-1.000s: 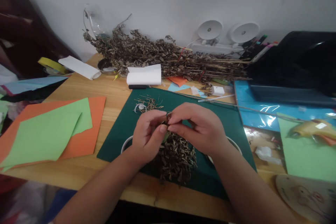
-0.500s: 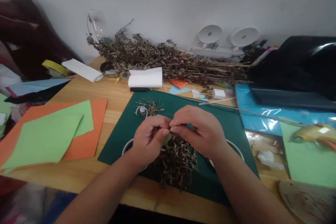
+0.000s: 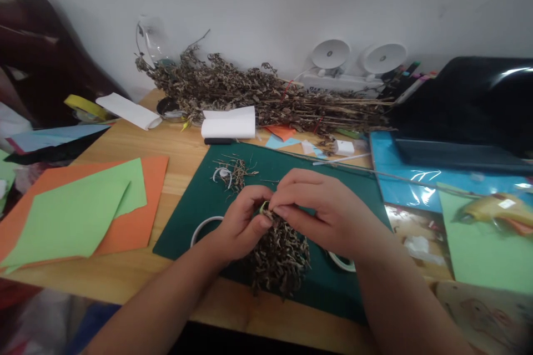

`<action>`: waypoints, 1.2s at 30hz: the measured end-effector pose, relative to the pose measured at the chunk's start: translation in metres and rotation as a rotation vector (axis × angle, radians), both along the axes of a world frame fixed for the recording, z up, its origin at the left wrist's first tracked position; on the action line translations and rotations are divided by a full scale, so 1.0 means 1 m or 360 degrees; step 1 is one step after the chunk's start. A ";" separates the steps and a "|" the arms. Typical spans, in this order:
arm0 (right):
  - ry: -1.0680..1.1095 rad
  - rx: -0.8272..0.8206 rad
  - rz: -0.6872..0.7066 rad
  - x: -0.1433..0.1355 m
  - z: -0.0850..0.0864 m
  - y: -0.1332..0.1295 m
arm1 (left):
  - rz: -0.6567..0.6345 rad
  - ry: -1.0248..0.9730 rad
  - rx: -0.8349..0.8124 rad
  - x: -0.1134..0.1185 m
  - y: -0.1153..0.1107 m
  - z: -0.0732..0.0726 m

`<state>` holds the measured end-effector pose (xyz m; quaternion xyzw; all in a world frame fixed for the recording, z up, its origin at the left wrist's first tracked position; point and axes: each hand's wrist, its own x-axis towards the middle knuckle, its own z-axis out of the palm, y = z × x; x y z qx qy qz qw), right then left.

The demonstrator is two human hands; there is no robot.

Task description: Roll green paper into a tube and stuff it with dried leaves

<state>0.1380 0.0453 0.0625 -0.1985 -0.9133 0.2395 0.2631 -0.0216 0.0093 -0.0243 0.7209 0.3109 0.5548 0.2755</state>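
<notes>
My left hand (image 3: 245, 224) is closed around the top of a bundle of dried leaves (image 3: 281, 260), thumb pressed against it. A small green strip (image 3: 264, 208) shows at that top, between the hands. My right hand (image 3: 320, 202) pinches at the same spot, its fingertips touching the bundle's top edge. Brown, curled leaves spread down from there over the green mat (image 3: 187, 216) toward its front edge. Exactly what the right fingertips hold is partly hidden. Beyond the left hand lies a pile of short dry stems (image 3: 239, 172) with a small white ring (image 3: 222, 177).
White rims (image 3: 204, 226) show beside both forearms. Behind the mat lie a long heap of dried plants (image 3: 233, 86), a white paper roll (image 3: 229, 126) and a black marker (image 3: 219, 141). Green and orange sheets (image 3: 75, 211) are at left; a yellow glue gun (image 3: 491, 208) lies at right.
My right hand has turned and closed in on the bundle's top, nearer my left hand. The green strip now shows higher, between the fingers. The view has shifted slightly.
</notes>
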 end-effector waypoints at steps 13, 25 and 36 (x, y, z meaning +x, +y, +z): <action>-0.0277 0.0300 -0.0217 0.002 0.006 -0.019 | 0.0020 0.0244 0.0077 0.007 -0.004 0.009; -0.0196 0.0340 -0.0243 0.001 0.004 -0.016 | 0.0053 0.0310 0.0161 0.007 -0.003 0.009; -0.0429 0.0079 -0.0092 0.009 0.014 -0.012 | 0.0089 0.0230 0.0031 0.006 -0.006 0.009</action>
